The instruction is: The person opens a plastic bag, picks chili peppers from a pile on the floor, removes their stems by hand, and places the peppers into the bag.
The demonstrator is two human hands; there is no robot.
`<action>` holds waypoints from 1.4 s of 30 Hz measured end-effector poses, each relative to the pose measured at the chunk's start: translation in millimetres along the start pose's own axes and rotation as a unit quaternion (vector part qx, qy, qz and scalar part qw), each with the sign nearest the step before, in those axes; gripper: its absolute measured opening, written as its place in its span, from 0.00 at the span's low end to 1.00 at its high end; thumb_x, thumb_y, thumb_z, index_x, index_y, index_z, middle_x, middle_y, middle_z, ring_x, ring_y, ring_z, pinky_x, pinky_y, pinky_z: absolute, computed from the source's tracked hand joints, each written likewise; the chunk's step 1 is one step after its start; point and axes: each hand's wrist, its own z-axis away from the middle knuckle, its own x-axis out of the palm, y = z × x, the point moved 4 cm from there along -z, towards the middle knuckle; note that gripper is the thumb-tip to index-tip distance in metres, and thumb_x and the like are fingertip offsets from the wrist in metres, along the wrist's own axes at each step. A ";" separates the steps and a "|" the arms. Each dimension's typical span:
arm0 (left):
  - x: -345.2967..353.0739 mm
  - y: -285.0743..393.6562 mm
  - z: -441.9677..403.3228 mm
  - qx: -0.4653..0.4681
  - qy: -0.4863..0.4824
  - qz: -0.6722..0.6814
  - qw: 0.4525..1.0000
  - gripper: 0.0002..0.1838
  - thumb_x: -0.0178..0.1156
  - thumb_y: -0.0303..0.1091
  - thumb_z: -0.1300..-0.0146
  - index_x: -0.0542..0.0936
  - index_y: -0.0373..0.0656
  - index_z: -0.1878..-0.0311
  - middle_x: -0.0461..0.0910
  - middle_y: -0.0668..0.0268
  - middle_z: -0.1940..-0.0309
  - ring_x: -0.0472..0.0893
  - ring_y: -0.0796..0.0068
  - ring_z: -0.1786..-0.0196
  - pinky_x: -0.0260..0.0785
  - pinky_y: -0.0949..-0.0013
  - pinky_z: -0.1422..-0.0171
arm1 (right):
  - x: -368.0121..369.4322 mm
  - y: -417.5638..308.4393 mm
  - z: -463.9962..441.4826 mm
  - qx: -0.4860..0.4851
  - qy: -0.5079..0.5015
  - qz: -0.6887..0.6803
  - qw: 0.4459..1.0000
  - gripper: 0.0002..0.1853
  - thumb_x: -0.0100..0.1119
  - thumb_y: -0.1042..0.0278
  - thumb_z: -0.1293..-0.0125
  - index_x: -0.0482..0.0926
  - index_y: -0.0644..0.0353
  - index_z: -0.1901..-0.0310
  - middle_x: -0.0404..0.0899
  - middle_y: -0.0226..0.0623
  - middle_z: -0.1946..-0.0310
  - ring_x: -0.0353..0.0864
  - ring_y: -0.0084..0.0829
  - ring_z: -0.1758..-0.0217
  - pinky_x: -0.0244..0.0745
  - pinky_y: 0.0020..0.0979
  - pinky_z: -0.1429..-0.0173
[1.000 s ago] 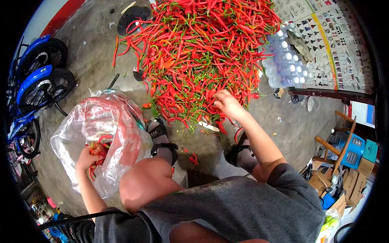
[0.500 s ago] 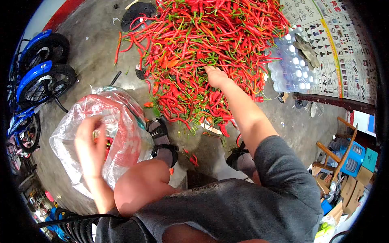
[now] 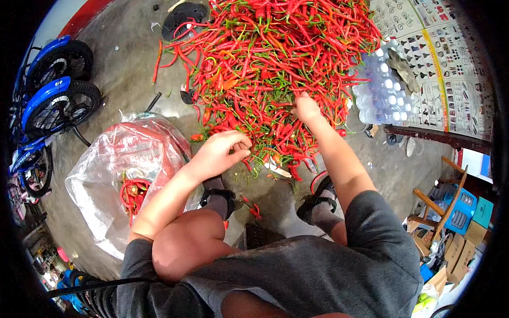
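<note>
Firstly, floor, grey, bearing all below. Heap of red peppers, green stems mixed in, ahead of the person. Plastic sack, translucent with red, mouth open, left of the person's legs; more peppers inside. Bottle pack, white caps, at the heap's right edge. Left hand, over the heap's near left edge, fingers curled, thumb near; pinch cannot be told. Right hand, at the heap, fingers bent; grip cannot be told. Loose peppers, between the feet.
</note>
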 end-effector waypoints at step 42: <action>25.3 -41.6 -8.0 -0.126 0.174 0.603 0.768 0.08 0.58 0.22 0.44 0.74 0.43 0.61 0.79 0.63 0.61 0.78 0.73 0.58 0.69 0.69 0.49 | -9.1 -116.6 133.9 -0.036 -0.048 -0.890 0.453 0.03 0.56 0.68 0.38 0.76 0.56 0.64 0.77 0.28 0.69 0.73 0.17 0.67 0.67 0.21 0.64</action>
